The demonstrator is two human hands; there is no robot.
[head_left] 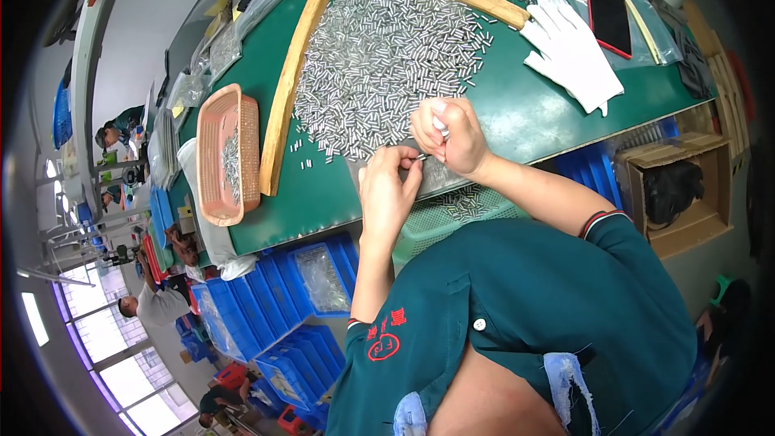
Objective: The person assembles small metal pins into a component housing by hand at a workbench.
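Head view: left hand (387,187) at near table edge, fingertips pinched on small metal pin (419,157). Right hand (449,136) just beside, curled shut round small white object, touching same pin. Big pile of metal pins (379,48) on green mat (533,113), just far of hands, between two wooden strips (289,85). Pink basket (226,153) left. White gloves (570,50) right, red phone (607,10) beyond.

- Heap of small pins (387,56): bright metal, shiny.
- Table mat (533,113): green, matt, smooth.
- Curved strips (292,85): bare pale wood.
- Basket (222,153): pink plastic mesh.
- Gloves (571,52): white cloth.
- Phone (607,12): glossy black glass.
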